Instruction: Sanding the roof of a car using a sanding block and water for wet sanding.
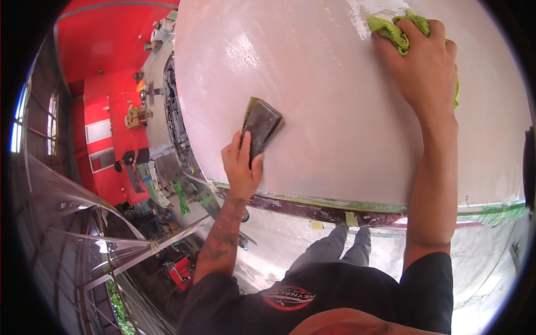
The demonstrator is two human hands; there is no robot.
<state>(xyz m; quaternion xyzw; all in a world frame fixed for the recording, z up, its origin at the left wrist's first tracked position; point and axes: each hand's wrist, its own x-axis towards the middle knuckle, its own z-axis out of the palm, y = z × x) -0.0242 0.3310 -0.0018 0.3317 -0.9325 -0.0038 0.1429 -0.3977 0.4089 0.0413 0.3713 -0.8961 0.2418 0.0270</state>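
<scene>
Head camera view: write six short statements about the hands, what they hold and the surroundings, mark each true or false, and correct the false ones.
1. The left hand holds a dark, rectangular block. True.
2. The right hand grips a yellow-green, textured cloth. True.
3. The cloth is to the left of the block. False: it is to the right.
4. A green strip runs along the near edge of the broad, pale, curved panel. True.
5. Both hands are gloved. False: both are bare.
6. The upper-left background is blue. False: a bright red wall shows there.
</scene>
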